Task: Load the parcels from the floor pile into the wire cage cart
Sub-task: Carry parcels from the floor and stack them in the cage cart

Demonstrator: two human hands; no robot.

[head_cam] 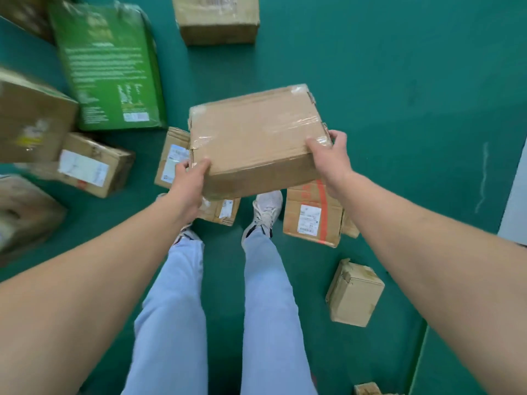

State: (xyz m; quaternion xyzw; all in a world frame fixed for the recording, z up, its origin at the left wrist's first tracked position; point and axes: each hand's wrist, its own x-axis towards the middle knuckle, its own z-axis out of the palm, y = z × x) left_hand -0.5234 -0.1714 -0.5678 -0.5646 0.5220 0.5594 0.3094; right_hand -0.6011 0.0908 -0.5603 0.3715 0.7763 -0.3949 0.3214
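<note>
A flat brown cardboard parcel [253,135] wrapped with clear tape is held in the air above my feet. My left hand [189,181] grips its near left corner, thumb on top. My right hand [330,155] grips its right edge, thumb on top and fingers round the side. Below it, other parcels lie on the green floor: a labelled box [171,161] left of it, a small one [222,210] by my left shoe, and a box with orange tape [310,215] by my right shoe. The wire cage cart is out of view.
A large green box [108,69] lies at the upper left, with brown boxes around it [31,121] [91,166]. Another brown box [218,18] sits at the top. A small cube box [353,293] lies at the right. Open green floor [413,81] spreads to the upper right.
</note>
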